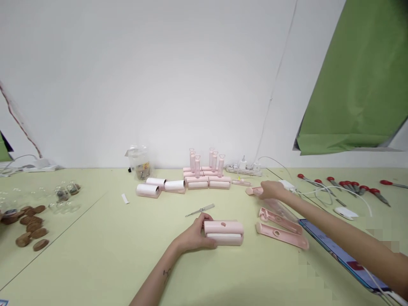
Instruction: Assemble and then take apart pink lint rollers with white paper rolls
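Observation:
My left hand (196, 235) wraps around the left end of a pink double-barrelled case (225, 227) lying on the table. The case has a small oval hole in its upper half and a paler lower half. Farther right, my right hand (270, 191) closes on a pink tube-shaped part (253, 191); its fingers are slightly blurred and partly hidden. Below that hand lie two open pink half shells (282, 236), each with a round fitting inside. A screwdriver (200, 210) with a clear handle rests just behind my left hand.
Behind are assembled pink cases (219, 182) with upright translucent pink tubes (197, 166), and white-covered rolls (175, 186). A power strip (244, 170) stands by the wall. Cables, red-tipped tools (379, 196) and a tablet (341, 255) lie right; brown discs (40, 233) lie left.

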Motion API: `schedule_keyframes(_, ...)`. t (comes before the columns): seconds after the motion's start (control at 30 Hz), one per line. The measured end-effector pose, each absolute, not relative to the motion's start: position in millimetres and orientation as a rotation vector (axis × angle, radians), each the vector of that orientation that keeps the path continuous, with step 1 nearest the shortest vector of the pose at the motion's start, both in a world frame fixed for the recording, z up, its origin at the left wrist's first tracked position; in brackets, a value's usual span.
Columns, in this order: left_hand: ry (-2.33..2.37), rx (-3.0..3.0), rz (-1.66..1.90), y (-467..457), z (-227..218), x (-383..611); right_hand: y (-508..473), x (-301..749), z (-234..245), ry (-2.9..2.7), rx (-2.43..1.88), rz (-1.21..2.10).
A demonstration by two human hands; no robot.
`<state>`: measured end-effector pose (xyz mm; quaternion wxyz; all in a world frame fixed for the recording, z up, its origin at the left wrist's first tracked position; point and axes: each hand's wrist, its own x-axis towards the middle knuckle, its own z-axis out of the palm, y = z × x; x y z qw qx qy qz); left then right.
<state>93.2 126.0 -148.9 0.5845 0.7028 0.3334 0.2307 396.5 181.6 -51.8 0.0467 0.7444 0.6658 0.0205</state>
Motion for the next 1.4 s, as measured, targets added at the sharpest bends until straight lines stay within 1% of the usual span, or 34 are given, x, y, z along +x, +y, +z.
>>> schedule_keyframes(0.13,0.783,1.645,0.532,126.7,-149.4,93.3,163.5,384.9,-20.4,2.210,2.194,-0.038)
schedule_keyframes(0.2,0.772,1.651,0.539,126.5,-149.1,93.7,147.6,369.2,-11.6,2.398,2.046,-0.232)
schedule_keyframes(0.27,0.769,1.663,0.550,126.1,-148.7,94.2,130.5,349.3,-8.5,2.613,1.819,-0.494)
schedule_keyframes(0.33,0.782,1.677,0.556,125.8,-148.4,94.5,116.7,330.2,-9.1,2.752,1.592,-0.585)
schedule_keyframes(0.37,0.792,1.686,0.556,125.7,-148.3,94.5,112.2,322.3,-9.9,2.777,1.507,-0.550)
schedule_keyframes(0.57,0.823,1.732,0.547,125.7,-147.2,94.1,113.9,296.0,-7.1,2.717,1.245,-0.088)
schedule_keyframes(0.67,0.821,1.746,0.551,125.3,-146.4,94.1,116.8,284.2,0.3,2.641,1.149,-0.005)
schedule_keyframes(0.9,0.840,1.750,0.554,125.5,-147.7,93.8,123.5,246.8,9.3,2.460,1.217,-0.107)
schedule_keyframes(1.03,0.879,1.774,0.546,125.5,-148.3,93.1,131.1,238.0,3.3,2.392,1.281,-0.172)
schedule_keyframes(1.23,0.909,1.795,0.532,125.5,-147.3,94.2,125.5,244.5,-9.1,2.474,1.403,-0.261)
schedule_keyframes(1.33,0.926,1.808,0.483,124.6,-148.5,92.8,124.2,252.6,1.7,2.477,1.502,-0.368)
schedule_keyframes(1.4,0.938,1.822,0.452,125.0,-147.7,89.3,128.0,267.0,14.8,2.470,1.559,-0.546)
